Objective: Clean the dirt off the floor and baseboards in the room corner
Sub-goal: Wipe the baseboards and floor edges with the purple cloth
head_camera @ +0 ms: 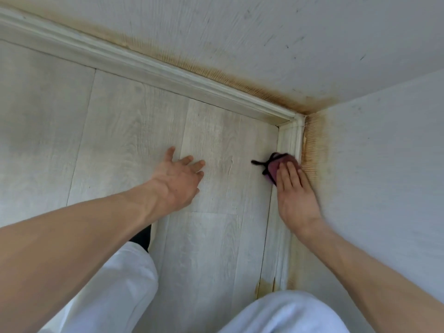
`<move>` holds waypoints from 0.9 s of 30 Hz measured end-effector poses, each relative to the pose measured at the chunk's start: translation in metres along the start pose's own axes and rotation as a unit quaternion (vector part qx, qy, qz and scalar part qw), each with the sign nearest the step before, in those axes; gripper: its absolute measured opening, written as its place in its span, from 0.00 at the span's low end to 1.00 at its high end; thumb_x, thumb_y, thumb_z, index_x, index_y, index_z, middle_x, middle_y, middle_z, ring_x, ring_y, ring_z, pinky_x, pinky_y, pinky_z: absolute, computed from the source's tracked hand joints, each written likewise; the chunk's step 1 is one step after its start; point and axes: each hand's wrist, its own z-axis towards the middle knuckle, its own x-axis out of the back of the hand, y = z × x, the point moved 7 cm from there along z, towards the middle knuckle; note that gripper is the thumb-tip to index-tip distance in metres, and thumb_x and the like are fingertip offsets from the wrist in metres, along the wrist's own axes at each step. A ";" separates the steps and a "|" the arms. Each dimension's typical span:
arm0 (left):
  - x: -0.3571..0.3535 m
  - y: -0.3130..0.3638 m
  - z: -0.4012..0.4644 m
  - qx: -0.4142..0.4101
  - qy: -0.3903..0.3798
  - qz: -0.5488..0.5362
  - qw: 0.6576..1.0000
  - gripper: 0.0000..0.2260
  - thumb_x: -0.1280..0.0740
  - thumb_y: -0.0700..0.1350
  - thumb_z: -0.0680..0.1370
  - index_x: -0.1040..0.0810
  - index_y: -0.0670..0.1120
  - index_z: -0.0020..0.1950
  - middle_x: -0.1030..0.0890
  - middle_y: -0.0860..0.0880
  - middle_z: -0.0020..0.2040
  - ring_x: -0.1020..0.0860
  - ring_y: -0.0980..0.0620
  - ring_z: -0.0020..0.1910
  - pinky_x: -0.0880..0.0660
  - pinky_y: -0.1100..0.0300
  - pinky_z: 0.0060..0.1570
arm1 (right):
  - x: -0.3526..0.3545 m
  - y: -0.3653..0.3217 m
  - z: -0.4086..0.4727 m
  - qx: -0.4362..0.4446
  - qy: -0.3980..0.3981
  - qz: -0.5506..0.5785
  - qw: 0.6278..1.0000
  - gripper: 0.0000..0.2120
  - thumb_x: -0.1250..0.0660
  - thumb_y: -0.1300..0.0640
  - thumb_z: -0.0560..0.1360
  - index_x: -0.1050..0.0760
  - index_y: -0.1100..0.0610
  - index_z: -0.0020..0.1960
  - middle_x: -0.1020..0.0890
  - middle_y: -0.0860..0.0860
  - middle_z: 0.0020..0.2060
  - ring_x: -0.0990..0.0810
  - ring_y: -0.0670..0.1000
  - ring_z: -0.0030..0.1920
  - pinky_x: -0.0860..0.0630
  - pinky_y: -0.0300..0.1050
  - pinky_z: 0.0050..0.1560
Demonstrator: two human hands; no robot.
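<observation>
The cloth (280,165), a dark red rag with a black frayed edge, lies on the right baseboard (289,140) a short way before the room corner. The right hand (296,191) presses it flat, with straight fingers on top of it, so this hand does not grip the cloth but pushes it. The baseboard runs away from the person toward the corner, and the cloth is just in front of the fingertips on this same line. I think the next wipe must follow this long axis, forward to the corner or back to the knees. The right hand is clearly the nearer one; the left hand (179,179) is well apart, resting open with spread fingers on the floor (120,140), probably as a support.

Brown dirt (314,150) lies along the wall just beside the cloth, on its right side, and it continues over the far baseboard (144,63) to the left. Near the right knee, a small yellow stain (264,286) is on the floor.
</observation>
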 end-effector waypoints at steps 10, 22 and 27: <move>0.003 0.001 0.000 -0.008 0.012 -0.015 1.000 0.26 0.51 0.56 0.87 0.49 0.52 0.84 0.58 0.53 0.85 0.53 0.48 0.84 0.58 0.32 0.78 | 0.018 0.007 0.042 -0.017 0.027 0.022 0.999 0.28 0.48 0.55 0.84 0.44 0.63 0.81 0.36 0.60 0.77 0.40 0.60 0.78 0.46 0.59 0.80; -0.001 0.002 0.002 -0.006 0.037 -0.014 0.999 0.25 0.52 0.56 0.87 0.48 0.52 0.84 0.57 0.53 0.85 0.52 0.48 0.84 0.57 0.32 0.78 | 0.011 0.011 0.033 -0.112 0.103 0.453 0.878 0.18 0.41 0.65 0.82 0.29 0.63 0.71 0.23 0.59 0.66 0.26 0.60 0.65 0.25 0.53 0.62; 0.000 0.003 0.003 -0.007 0.045 -0.011 0.999 0.25 0.54 0.56 0.87 0.46 0.52 0.84 0.55 0.52 0.85 0.51 0.47 0.84 0.58 0.33 0.78 | -0.005 -0.066 0.030 -0.140 -0.027 0.561 0.816 0.34 0.46 0.62 0.84 0.62 0.68 0.81 0.56 0.63 0.82 0.56 0.60 0.83 0.56 0.50 0.82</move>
